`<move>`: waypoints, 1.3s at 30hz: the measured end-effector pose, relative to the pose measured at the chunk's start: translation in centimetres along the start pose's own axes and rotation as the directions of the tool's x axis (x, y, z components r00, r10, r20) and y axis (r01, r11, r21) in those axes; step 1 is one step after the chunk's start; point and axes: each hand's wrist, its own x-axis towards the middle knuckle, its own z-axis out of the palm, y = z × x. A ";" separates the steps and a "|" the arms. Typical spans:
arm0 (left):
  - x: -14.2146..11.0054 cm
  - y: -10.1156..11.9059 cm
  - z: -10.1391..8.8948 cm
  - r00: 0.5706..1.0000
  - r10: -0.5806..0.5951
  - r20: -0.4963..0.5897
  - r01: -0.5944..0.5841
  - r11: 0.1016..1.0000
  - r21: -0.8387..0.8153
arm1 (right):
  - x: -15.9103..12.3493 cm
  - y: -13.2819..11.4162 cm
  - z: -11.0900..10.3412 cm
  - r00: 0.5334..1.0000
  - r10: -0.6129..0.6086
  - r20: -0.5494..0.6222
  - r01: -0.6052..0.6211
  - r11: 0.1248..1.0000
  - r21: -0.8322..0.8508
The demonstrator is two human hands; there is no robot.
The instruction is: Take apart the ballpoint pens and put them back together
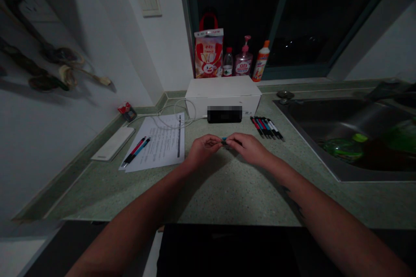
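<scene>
Bare forearms (130,220) reach forward and converge over the speckled green laminate bench (227,199). The left hand (204,149) and right hand (248,148) meet palm-down, their fingers (217,140) closed from both sides in a pinch on a small blue-and-black piece (225,142), mostly hidden and too small to identify, held just above the surface. Beyond the hands, a row of pens (266,128) lies to the right; a printed paper sheet (156,143) bearing two pens (136,151) lies to the left. A white cardboard box (222,95) stands behind.
</scene>
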 end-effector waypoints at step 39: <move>0.0 0.4 -0.2 1.000 -0.016 -0.006 0.016 0.998 0.058 | 0.2 0.1 -0.1 0.995 0.055 0.080 -0.051 0.997 -0.049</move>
